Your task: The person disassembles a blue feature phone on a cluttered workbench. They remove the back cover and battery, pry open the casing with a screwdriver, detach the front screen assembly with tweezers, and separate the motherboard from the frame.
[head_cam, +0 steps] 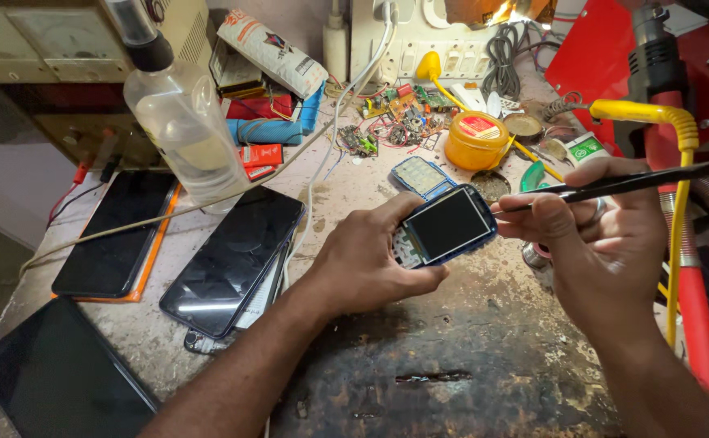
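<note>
Small blue phone (pixel 445 227) held just above the bench (pixel 468 357), centre of view, tilted with its top toward the right. Dark blank screen in a blue frame; pale keypad part showing at its near-left end under the thumb. Left hand (pixel 370 259) clamped round the phone's left end, fingers beneath, thumb on top. Right hand (pixel 597 223) closed in a pinch on a thin black tool (pixel 646 180), tip meeting the phone's right edge; tool's long handle running off to the far right.

Far of the phone, a loose blue keypad cover (pixel 421 174) flat on the bench. Right of it, a round yellow tin (pixel 476 139) with a red circular label on the lid. Further right, a small white packet (pixel 588 149) bearing a green square label. Far centre, a crumpled white pouch (pixel 273 50) with orange and dark print, leaning over red and blue boxes (pixel 267 130). Small red carton (pixel 259 156) with white marks just near of those. Scraps of circuit board (pixel 395 113) and wire between pouch and tin.

Left: clear plastic bottle (pixel 180 113) with black neck, standing upright. Near of it, three large black-screened phones (pixel 233 258) lying flat, one on an orange-edged mat (pixel 150 259). Far right: yellow hose (pixel 679 162) and red case (pixel 597 57).
</note>
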Available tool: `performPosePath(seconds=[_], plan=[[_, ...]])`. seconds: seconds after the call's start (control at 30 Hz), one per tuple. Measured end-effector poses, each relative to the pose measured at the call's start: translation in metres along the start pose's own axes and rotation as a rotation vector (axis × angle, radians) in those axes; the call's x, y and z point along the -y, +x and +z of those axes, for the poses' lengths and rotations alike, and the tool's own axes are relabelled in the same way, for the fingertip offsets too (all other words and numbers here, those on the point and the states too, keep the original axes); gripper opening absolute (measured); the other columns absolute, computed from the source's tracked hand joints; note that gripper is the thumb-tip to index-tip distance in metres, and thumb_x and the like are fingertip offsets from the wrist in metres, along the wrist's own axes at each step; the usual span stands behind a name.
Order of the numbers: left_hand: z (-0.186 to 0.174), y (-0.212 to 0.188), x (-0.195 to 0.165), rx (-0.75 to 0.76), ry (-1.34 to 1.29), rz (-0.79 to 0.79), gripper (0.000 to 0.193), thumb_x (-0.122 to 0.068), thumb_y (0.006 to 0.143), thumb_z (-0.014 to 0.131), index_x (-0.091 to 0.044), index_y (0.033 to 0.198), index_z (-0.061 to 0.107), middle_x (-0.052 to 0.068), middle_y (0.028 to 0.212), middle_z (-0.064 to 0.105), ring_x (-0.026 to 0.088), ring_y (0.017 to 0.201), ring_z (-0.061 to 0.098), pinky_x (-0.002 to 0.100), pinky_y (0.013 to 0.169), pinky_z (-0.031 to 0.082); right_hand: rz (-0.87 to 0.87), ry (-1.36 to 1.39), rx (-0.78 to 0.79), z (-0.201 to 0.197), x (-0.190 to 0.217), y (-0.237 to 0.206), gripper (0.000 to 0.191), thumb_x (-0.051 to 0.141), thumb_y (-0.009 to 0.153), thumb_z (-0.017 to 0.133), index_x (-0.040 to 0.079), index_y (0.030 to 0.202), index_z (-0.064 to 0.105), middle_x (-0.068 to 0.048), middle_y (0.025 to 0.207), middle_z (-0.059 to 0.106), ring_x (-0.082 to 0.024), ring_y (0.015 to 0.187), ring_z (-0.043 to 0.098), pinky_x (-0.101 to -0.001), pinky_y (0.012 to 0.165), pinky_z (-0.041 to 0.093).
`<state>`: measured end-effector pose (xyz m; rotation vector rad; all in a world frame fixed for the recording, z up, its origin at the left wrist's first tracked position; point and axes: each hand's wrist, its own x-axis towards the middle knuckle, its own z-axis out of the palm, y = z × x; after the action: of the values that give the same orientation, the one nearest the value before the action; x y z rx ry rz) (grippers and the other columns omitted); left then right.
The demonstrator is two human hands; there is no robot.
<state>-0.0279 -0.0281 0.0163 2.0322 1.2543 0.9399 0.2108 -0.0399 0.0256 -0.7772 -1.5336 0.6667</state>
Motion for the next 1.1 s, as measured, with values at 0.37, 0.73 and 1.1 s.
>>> performPosePath(seconds=[0.37,0.73,1.1], plan=[[0.012,-0.001,-0.001,-0.06,-0.054,0.004,0.053,-0.045,0.064,0.086,-0.009,0.101,0.073,0.009,0.078,0.075,0.018,0.067,0.074,0.034,0.064,0.058,-0.111,-0.226,-0.047,0.011,-0.002,-0.01,0.023,-0.004,0.109,0.062,-0.001,0.121,0.043,-0.017,0.107,0.07,-0.023,0.103,0.077,-0.0305,0.087,0.066],[0.019,-0.001,-0.01,-0.071,0.02,-0.139,0.053,-0.043,0.062,0.083,-0.013,0.104,0.07,0.006,0.063,0.07,0.019,0.056,0.072,0.036,0.057,0.057,-0.092,-0.536,-0.07,0.022,0.009,-0.006,0.024,0.002,0.104,0.07,-0.003,0.116,0.05,-0.012,0.09,0.071,-0.018,0.087,0.075,-0.0251,0.07,0.059],[0.028,-0.003,-0.007,-0.095,0.054,-0.132,0.051,-0.042,0.063,0.083,-0.015,0.104,0.071,0.008,0.072,0.073,0.022,0.064,0.073,0.039,0.063,0.059,0.288,-0.09,-0.032,0.005,-0.001,0.014,0.018,0.005,0.104,0.06,0.006,0.115,0.047,-0.018,0.094,0.073,-0.023,0.09,0.077,-0.0327,0.074,0.066]])
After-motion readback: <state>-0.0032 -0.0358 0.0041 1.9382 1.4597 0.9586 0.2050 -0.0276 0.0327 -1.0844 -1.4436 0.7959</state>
